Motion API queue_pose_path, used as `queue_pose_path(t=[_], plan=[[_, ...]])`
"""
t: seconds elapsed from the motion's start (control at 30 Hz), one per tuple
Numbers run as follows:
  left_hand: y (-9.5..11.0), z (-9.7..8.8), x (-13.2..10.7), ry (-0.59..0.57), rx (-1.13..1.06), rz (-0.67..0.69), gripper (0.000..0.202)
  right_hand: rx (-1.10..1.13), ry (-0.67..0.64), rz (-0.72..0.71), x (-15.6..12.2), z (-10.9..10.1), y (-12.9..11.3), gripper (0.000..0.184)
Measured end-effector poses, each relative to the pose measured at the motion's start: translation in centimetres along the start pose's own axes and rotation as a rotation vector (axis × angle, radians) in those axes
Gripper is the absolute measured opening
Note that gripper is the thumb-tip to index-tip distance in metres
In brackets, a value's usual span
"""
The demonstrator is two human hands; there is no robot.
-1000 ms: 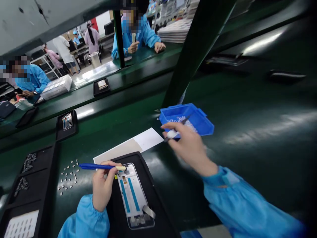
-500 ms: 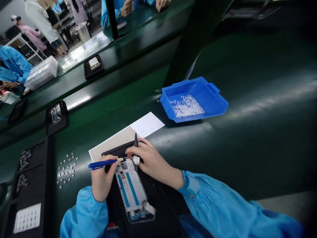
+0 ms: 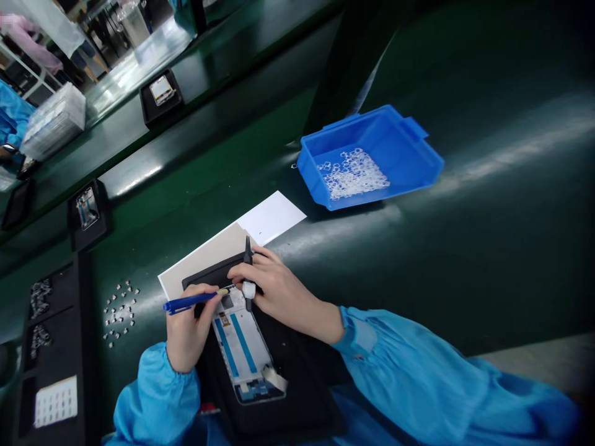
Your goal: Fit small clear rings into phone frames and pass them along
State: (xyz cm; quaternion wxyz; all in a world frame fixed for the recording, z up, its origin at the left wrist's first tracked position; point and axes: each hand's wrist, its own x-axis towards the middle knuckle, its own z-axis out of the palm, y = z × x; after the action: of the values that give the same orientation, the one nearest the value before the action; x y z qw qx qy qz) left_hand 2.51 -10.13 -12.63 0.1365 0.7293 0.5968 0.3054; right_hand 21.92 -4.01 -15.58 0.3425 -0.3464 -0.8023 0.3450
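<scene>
In my left hand [image 3: 186, 331] is a blue pen-like tool [image 3: 189, 302], pinched between thumb and fingers, its pale tip at the top end of an opened phone body [image 3: 238, 341]. My right hand [image 3: 290, 300] holds black tweezers [image 3: 248, 255] with a white wrap, points turned away from the phone. The thumb and index finger of that hand come together at the phone's top edge; any small part between them is hidden. Two blue strips run along the phone, and a silvery flap sticks out near its lower end. Beneath it lies a black tray [image 3: 302, 384].
Ahead to the right stands a blue bin [image 3: 409, 155] of small white ring-like pieces. White sheets [image 3: 274, 217] lie behind the tray. To the left are scattered small metal parts [image 3: 121, 306] and a compartmented black tray [image 3: 58, 365]. Other trayed phones [image 3: 87, 207] stand farther back.
The camera view has shifted, so the bench and bin appear larger or displaced. Both hands keep their grips at the phone's top end, with only slight finger movement.
</scene>
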Motion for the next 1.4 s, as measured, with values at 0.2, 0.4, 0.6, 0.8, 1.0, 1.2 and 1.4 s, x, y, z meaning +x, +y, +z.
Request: queue_pose_path(t=[0.2, 0.4, 0.6, 0.8, 1.0, 1.2, 1.4], plan=[[0.2, 0.0, 0.2, -0.003, 0.008, 0.014, 0.008, 0.008, -0.009, 0.016, 0.0, 0.0, 0.1, 0.036], [0.5, -0.1, 0.2, -0.049, 0.082, 0.065, 0.008, -0.005, -0.005, 0.018, 0.0, 0.1, 0.1, 0.039], [1.5, 0.0, 0.6, -0.078, 0.261, 0.143, 0.009, -0.015, -0.026, 0.034, 0.0, 0.0, 0.1, 0.039], [2.1, -0.2, 1.1, -0.129, 0.323, 0.173, 0.006, -0.027, -0.019, 0.029, 0.0, 0.2, 0.2, 0.040], [1.9, 0.0, 0.7, -0.068, 0.240, 0.142, 0.004, -0.029, -0.025, 0.027, 0.0, 0.1, 0.2, 0.040], [2.2, 0.0, 0.6, -0.113, 0.270, 0.180, 0.007, -0.017, 0.002, -0.004, -0.2, 0.2, 0.3, 0.041], [1.9, -0.2, 1.4, -0.135, 0.332, 0.166, 0.013, -0.044, -0.016, 0.014, -0.1, 0.3, 0.4, 0.038]])
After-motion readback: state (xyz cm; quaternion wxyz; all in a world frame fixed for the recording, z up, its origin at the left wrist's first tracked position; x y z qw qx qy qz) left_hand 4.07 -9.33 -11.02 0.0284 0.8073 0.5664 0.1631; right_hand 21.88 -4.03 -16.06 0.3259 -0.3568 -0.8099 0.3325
